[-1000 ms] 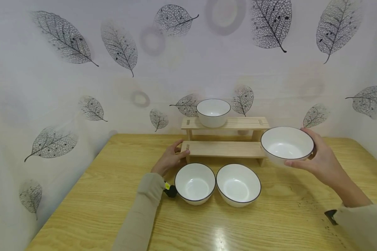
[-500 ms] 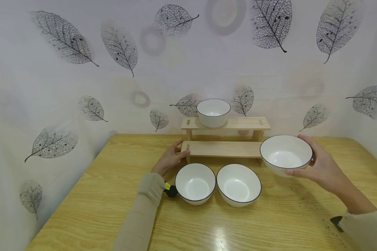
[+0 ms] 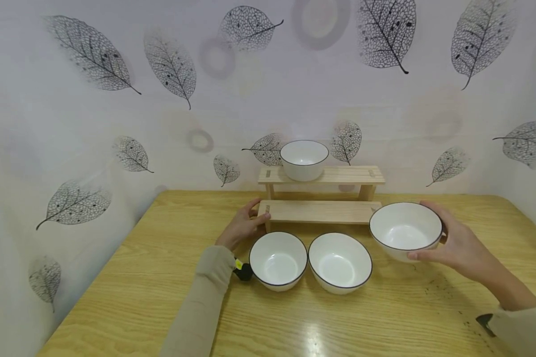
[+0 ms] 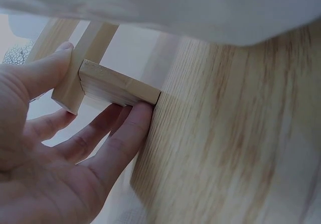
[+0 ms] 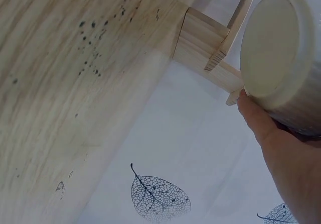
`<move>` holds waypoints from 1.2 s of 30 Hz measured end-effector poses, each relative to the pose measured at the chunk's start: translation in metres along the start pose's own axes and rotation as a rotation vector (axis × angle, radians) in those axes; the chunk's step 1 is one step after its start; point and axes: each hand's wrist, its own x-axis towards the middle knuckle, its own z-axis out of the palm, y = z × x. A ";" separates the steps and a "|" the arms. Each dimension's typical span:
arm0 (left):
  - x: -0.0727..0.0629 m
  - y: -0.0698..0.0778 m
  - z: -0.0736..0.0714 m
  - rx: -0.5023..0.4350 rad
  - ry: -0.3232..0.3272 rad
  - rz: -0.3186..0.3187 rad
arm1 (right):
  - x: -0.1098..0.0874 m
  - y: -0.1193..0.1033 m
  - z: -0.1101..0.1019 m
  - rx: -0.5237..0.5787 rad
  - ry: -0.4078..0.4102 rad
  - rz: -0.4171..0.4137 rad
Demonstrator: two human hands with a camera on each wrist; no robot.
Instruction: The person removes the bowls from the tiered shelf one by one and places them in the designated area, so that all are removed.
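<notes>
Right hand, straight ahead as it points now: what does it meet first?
Probably the wooden stand, at its right end, with the bowl in the right hand touching first; height and depth are unclear.

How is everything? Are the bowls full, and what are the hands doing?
Held bowl: empty, lifted, open side up
Top bowl: empty, upright
Left front bowl: empty, upright
Right front bowl: empty, upright
Upper shelf: standing, one bowl on it
Lower shelf: standing, gripped at left end
Left hand: gripping lower shelf
Right hand: holding a bowl
Table: dark-speckled at right
</notes>
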 end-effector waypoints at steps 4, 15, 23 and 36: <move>-0.001 0.002 0.000 -0.004 0.003 0.008 | -0.001 0.003 0.000 -0.032 -0.017 0.006; 0.001 0.002 0.002 -0.026 0.001 0.001 | -0.005 0.013 0.002 -0.039 -0.082 -0.011; 0.002 0.002 0.003 -0.047 -0.006 0.007 | -0.007 0.015 0.005 -0.059 -0.134 -0.003; -0.001 0.001 0.000 -0.039 -0.004 -0.001 | -0.011 0.024 0.008 0.029 -0.241 0.013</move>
